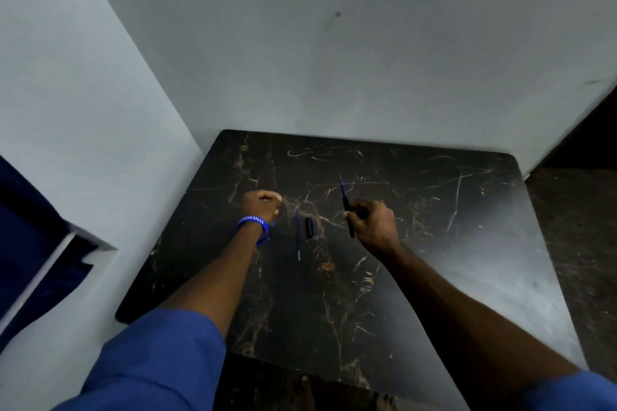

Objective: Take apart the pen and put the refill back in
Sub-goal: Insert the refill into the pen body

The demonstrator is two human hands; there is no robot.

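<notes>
My right hand (374,225) grips a dark pen barrel (349,220) above the black marble table (434,243). A thin blue refill (343,187) sticks out of the barrel's far end. My left hand (262,205), with a blue wristband, is curled into a fist over the table, and I cannot tell whether it holds a small part. Between my hands a second thin blue refill (298,237) lies on the table. A short black pen piece (310,227) lies right beside it.
Pale walls (300,43) close the table in at the back and left. A dark blue seat with a white frame (40,243) stands at the left. Dark floor (581,227) shows to the right, and bare toes (305,390) below the table's near edge.
</notes>
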